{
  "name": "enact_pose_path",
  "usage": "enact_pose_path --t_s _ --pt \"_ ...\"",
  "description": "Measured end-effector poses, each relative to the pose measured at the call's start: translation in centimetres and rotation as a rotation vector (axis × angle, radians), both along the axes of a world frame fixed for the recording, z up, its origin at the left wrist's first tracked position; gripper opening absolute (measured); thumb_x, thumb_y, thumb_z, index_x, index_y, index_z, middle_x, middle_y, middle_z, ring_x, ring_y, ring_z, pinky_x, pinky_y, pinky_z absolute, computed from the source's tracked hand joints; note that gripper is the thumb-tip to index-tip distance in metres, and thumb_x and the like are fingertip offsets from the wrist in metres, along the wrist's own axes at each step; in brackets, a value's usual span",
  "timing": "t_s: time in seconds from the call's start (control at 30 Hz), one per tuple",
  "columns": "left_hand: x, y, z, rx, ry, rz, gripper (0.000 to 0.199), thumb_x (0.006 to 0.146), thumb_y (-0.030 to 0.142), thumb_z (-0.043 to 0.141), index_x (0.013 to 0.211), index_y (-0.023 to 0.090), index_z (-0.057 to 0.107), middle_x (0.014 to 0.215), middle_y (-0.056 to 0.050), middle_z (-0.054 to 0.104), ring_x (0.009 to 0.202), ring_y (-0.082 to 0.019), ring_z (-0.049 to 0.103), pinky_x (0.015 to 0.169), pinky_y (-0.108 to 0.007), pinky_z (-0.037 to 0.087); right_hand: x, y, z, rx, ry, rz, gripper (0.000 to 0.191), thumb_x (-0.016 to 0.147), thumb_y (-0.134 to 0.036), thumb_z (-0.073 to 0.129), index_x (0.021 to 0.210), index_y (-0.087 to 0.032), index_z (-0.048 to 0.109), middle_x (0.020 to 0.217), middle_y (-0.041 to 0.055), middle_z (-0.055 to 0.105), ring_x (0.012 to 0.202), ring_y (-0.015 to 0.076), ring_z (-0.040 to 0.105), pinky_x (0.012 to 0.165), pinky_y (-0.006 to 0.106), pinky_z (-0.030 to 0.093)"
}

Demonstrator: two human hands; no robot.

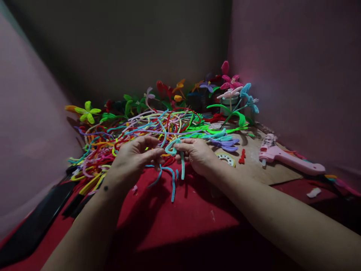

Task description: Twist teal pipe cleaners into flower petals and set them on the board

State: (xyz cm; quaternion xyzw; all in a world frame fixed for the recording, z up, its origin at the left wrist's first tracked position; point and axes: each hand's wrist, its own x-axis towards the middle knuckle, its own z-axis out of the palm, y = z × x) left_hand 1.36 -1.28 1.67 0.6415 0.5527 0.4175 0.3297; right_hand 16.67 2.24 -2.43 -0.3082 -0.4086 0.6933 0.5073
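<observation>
My right hand [196,153] pinches a light turquoise pipe cleaner [169,147] between thumb and fingers. The pipe cleaner is bent into a small loop on the left of the fingertips, and a straight tail hangs below them. My left hand [138,154] is just left of the loop, its thumb and index finger curved with a gap between the tips. A blue pipe cleaner strand passes close by its fingertips; no grip on it shows. Below the hands, cut blue pipe cleaner pieces [172,188] lie on the red cloth [194,210].
A tangled heap of coloured pipe cleaners [146,126] spreads behind the hands. Pipe cleaner flowers [231,82] stand at the back. On the right are a pink glue gun [290,158], a brown board [254,169] and a tape roll [226,159]. A black object [36,220] lies left.
</observation>
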Motion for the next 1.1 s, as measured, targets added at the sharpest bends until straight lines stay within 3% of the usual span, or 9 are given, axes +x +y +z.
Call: enact_pose_path --t_s 0.1,0.2,0.3,0.43,0.5,0.63,0.73,0.87,1.1 --pt "-0.3 0.5 -0.1 -0.207 -0.137 -0.084 0.022 0.067 0.030 0.066 0.077 0.013 0.056 0.054 0.001 0.056 0.043 -0.011 0.053 0.040 -0.022 0.043 0.0 -0.1 0.1 -0.006 0.000 0.004 0.002 0.064 -0.012 0.059 0.064 -0.011 0.058 0.055 -0.0010 0.058 0.040 0.0061 0.051 0.043 0.019 0.043" --pt "0.0 0.6 -0.6 -0.208 -0.157 -0.136 0.020 0.067 0.031 0.066 0.069 0.014 0.057 0.050 0.002 0.053 0.041 -0.008 0.047 0.039 -0.021 0.039 -0.1 -0.3 0.1 0.011 -0.035 0.002 0.002 0.064 -0.012 0.059 0.064 -0.011 0.057 0.053 -0.0009 0.057 0.040 0.0065 0.050 0.040 0.018 0.042" --pt "0.8 0.3 -0.9 -0.111 -0.054 -0.111 0.021 0.069 0.032 0.064 0.065 0.014 0.056 0.050 0.003 0.051 0.041 -0.006 0.043 0.040 -0.020 0.035 -0.1 -0.4 0.1 0.032 -0.048 0.020 0.002 0.064 -0.010 0.057 0.062 -0.011 0.057 0.052 -0.0009 0.056 0.039 0.0067 0.050 0.040 0.018 0.042" --pt "1.5 -0.1 -1.5 0.231 0.182 -0.023 0.015 0.069 0.028 0.063 0.068 0.015 0.057 0.061 0.002 0.052 0.054 -0.008 0.046 0.050 -0.020 0.037 0.0 -0.4 0.3 0.013 -0.051 0.030 0.005 0.061 -0.008 0.057 0.057 -0.011 0.056 0.048 -0.0024 0.054 0.037 0.0065 0.049 0.040 0.019 0.043" --pt "1.6 -0.2 -1.5 0.300 0.221 -0.043 0.013 0.070 0.027 0.062 0.069 0.015 0.057 0.063 0.002 0.052 0.058 -0.009 0.047 0.053 -0.020 0.038 0.0 -0.4 0.3 -0.017 -0.037 0.031 0.006 0.059 -0.007 0.057 0.055 -0.011 0.054 0.047 -0.0027 0.053 0.037 0.0066 0.048 0.040 0.019 0.043" --pt "1.3 -0.2 -1.0 0.081 0.045 -0.178 0.014 0.072 0.028 0.060 0.072 0.015 0.056 0.065 0.001 0.053 0.057 -0.010 0.051 0.053 -0.022 0.042 -0.1 -0.1 0.2 -0.047 0.042 0.051 0.004 0.059 -0.008 0.058 0.058 -0.011 0.055 0.050 -0.0006 0.057 0.038 0.0083 0.050 0.038 0.020 0.041" --pt "1.3 0.0 -0.8 0.036 0.007 -0.259 0.014 0.071 0.026 0.062 0.072 0.014 0.056 0.073 0.000 0.057 0.067 -0.013 0.056 0.062 -0.024 0.046 -0.2 0.1 0.0 0.003 0.077 0.046 0.004 0.059 -0.008 0.058 0.059 -0.011 0.056 0.050 -0.0002 0.057 0.039 0.0076 0.049 0.039 0.019 0.039" --pt "1.4 0.1 -1.0 0.025 0.003 -0.224 0.015 0.073 0.028 0.061 0.073 0.014 0.053 0.065 0.002 0.057 0.059 -0.012 0.056 0.059 -0.025 0.047 -0.2 0.1 -0.1 0.017 0.114 0.036 0.004 0.060 -0.010 0.060 0.059 -0.012 0.056 0.049 -0.0012 0.057 0.041 0.0082 0.050 0.042 0.021 0.040" --pt "1.3 0.3 -0.9 -0.003 -0.043 -0.229 0.021 0.069 0.024 0.065 0.084 0.014 0.054 0.075 -0.001 0.062 0.064 -0.014 0.060 0.061 -0.027 0.050 0.1 0.1 0.2 0.016 0.076 0.045 0.011 0.066 -0.013 0.060 0.057 -0.012 0.054 0.045 -0.0018 0.055 0.038 0.0074 0.049 0.040 0.019 0.039"
